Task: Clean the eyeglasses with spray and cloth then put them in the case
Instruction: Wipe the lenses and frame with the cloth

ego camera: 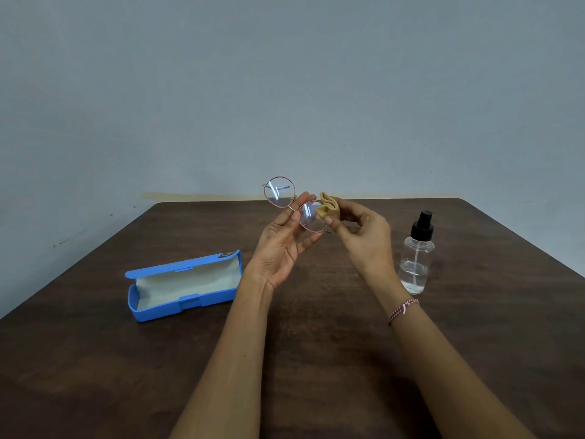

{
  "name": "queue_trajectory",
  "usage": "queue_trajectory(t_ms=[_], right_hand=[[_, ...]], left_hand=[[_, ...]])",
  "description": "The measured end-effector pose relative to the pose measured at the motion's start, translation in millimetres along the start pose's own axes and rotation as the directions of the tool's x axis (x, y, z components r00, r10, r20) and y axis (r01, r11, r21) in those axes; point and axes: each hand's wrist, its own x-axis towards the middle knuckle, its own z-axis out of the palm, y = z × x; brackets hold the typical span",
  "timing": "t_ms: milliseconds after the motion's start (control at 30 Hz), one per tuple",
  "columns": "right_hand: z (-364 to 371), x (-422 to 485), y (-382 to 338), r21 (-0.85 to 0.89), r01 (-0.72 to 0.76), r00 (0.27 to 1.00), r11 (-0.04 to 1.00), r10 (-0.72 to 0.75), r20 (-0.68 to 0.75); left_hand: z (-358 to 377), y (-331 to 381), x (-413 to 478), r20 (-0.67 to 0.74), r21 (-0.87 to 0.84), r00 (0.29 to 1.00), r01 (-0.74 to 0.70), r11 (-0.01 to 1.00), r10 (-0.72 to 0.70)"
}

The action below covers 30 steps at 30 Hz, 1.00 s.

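Aloft, the eyeglasses (279, 192) sit between left fingers (303, 199), cloth (329, 209) touching.

The left hand (278, 248) is holding the eyeglasses (292, 202) up over the desk (95, 359) while the right hand (364, 236) is pressing a tan cloth (329, 209) on one lens.
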Motion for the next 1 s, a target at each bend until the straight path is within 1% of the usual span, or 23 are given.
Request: queue_trajectory(t_ms=[67,167,300,433,500,567,667,767,833,933,1000], right_hand=[[0.4,0.0,1.3,-0.004,-0.005,1.000,1.000,0.005,0.018],[3.2,-2.1,2.0,-0.059,0.005,0.999,0.998,-0.003,0.039],[4.8,-4.1,2.4,-0.141,0.011,1.000,0.990,-0.009,0.012],[4.2,-4.3,3.6,-0.163,0.001,0.999,0.987,-0.007,-0.033],[4.6,-4.3,5.3,-0.194,0.002,0.999,0.981,-0.011,-0.049],[4.5,-4.4,8.1,-0.263,0.010,0.998,0.965,-0.025,-0.053],[3.2,-5.9,12.8,-0.420,0.052,0.996,0.906,-0.075,-0.039],[2.2,-7.7,14.8,-0.510,0.119,0.989,0.852,-0.146,-0.014],[2.6,-7.8,17.2,-0.564,0.165,0.981,0.809,-0.191,0.012],[3.7,-7.3,20.8,-0.569,0.194,0.977,0.799,-0.208,0.042],[4.8,-7.1,21.9,-0.500,0.171,0.981,0.849,-0.192,0.010]], left_hand=[[-2.6,-1.2,1.6,-0.055,-0.012,0.998,0.004,1.000,-0.004],[-5.4,-1.5,2.7,-0.124,-0.029,0.992,-0.010,1.000,0.007],[-5.7,-3.7,4.2,-0.133,-0.031,0.990,-0.059,0.998,0.054],[-2.6,-8.9,4.7,-0.123,-0.034,0.991,-0.065,0.997,0.060],[0.6,-11.5,4.0,-0.126,-0.032,0.991,-0.044,0.999,0.040],[4.7,-14.6,2.7,-0.161,-0.012,0.987,-0.001,1.000,-0.001],[14.2,-23.4,1.8,-0.260,0.025,0.963,0.074,0.997,-0.065],[27.3,-30.6,0.7,-0.345,0.009,0.929,0.146,0.989,-0.133],[31.1,-31.9,0.4,-0.382,0.008,0.914,0.148,0.989,-0.134],[27.0,-32.1,2.1,-0.425,-0.008,0.897,0.129,0.992,-0.120],[23.8,-30.8,2.5,-0.417,-0.007,0.902,0.121,0.993,-0.113]])
